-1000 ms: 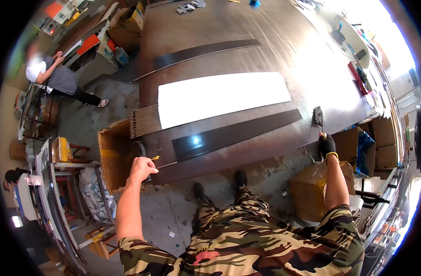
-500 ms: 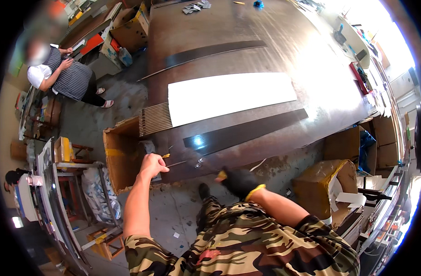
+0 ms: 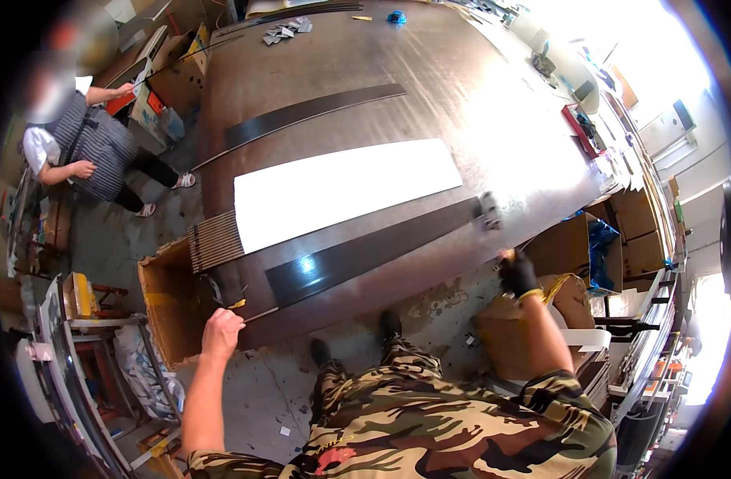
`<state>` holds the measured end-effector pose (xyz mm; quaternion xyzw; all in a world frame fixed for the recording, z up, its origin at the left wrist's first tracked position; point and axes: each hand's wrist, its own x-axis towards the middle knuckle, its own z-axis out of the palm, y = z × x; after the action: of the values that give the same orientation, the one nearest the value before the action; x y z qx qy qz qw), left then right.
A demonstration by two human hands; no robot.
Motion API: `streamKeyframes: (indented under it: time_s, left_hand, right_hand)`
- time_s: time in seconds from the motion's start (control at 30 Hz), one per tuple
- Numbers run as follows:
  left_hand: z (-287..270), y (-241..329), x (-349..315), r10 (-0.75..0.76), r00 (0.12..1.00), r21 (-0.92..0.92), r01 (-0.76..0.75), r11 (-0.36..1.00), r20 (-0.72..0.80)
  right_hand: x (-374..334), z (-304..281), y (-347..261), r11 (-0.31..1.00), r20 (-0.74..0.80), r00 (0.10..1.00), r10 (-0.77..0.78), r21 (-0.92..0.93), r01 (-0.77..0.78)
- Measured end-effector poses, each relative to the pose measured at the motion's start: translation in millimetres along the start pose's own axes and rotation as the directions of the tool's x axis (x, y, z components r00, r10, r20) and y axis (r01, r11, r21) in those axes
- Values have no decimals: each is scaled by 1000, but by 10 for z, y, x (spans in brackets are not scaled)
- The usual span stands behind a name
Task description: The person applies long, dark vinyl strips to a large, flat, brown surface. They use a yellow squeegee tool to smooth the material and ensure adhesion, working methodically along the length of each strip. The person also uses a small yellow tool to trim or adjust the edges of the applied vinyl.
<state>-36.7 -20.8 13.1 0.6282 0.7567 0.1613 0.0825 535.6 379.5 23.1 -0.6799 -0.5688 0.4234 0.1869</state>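
My bare left hand point(image 3: 222, 334) is closed in a pinch on the end of a thin rod point(image 3: 262, 314) at the table's near left corner. The rod runs to a long, flat dark strip point(image 3: 365, 251) lying along the table's near edge. Beside that hand is a small yellow piece point(image 3: 237, 304). My right hand point(image 3: 519, 273), in a black glove with a yellow cuff, is closed past the strip's right end; what it grips is unclear. Just ahead of it, a small grey thing point(image 3: 488, 211) is smeared by motion at the strip's end.
A white sheet point(image 3: 341, 191) lies over ribbed dark strips point(image 3: 215, 242). Another dark strip point(image 3: 318, 116) is farther back on the metal table point(image 3: 429, 56). An open cardboard box point(image 3: 167, 299) adjoins the left corner. At far left a person point(image 3: 94, 148) stands holding a thin rod.
My right hand has swept right along the strip, from near its left part to beyond its far end. The left hand keeps its pinch. The person at left has raised a hand.
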Motion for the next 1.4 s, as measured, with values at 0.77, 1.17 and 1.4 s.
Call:
streamKeyframes:
  time_s: [0.77, 1.17, 1.4]
  left_hand:
    - [183, 255, -20, -129, 983, 165, 150, 975, -131]
    - [157, 185, -6, -100, 995, 256, 92, 962, 16]
    - [129, 143, 47, 13, 1000, 200, -10, 980, -14]
  right_hand:
    - [752, -511, 32, 948, 13, 1000, -23, -316, 26]
    - [235, 1044, -346, 441, 199, 656, -728, -596, 671]
    - [-1577, 2739, -827, 309, 518, 356, -778, -177, 934]
